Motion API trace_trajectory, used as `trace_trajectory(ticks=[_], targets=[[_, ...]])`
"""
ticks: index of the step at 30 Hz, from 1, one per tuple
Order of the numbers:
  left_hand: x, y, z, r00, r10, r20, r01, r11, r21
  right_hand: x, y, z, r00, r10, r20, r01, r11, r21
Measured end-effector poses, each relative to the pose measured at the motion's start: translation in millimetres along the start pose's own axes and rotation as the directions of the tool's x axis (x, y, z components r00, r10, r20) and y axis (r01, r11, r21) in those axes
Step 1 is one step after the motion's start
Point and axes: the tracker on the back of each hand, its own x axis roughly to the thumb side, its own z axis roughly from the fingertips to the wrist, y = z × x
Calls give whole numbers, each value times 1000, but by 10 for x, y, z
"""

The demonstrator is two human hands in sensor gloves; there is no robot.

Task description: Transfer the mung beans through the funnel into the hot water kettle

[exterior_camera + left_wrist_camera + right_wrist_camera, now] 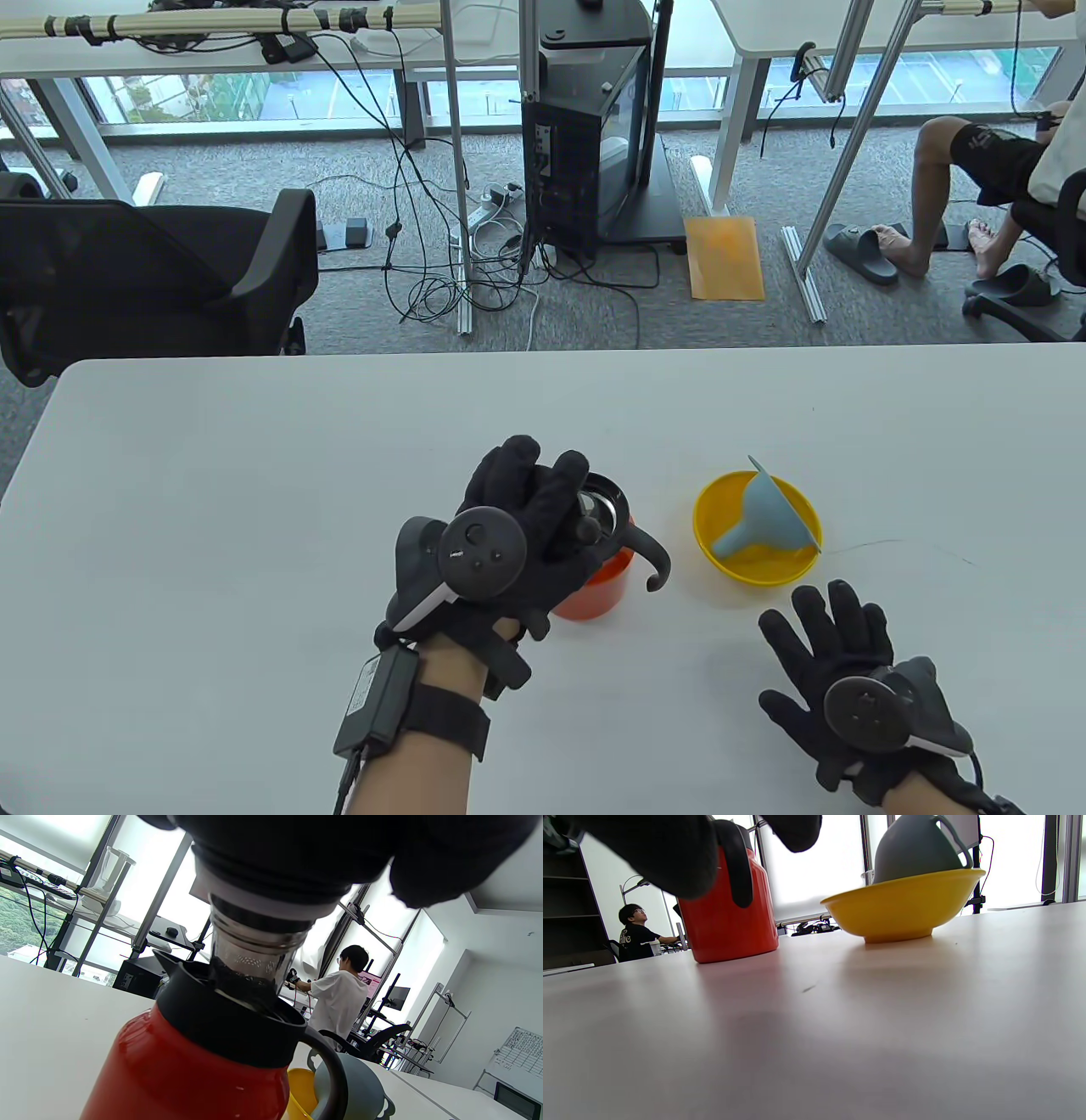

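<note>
A red kettle with a black collar and handle stands on the white table, under my left hand. My left hand grips the kettle's stopper lid from above. In the left wrist view the lid's steel neck is partly out of the kettle mouth. A yellow bowl stands to the right with a grey-blue funnel lying tilted in it. I make out no beans. My right hand rests open and flat on the table, in front of the bowl, touching nothing.
The right wrist view shows the kettle and the bowl with the funnel across bare tabletop. The table's far edge lies well behind the objects. Chairs, desks and people are beyond it.
</note>
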Motion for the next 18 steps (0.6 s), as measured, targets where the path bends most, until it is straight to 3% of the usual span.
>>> trace_trajectory(ticks=[10,18], targets=[[44,-239,-484,995,-94,-37,88,985,-151,-65,18,2,998,-67,-12,67,998,20],[18,-438,-693,990,-126,-61,106,957,-272,-73,24,-5,993,-115,-4,115,993,30]])
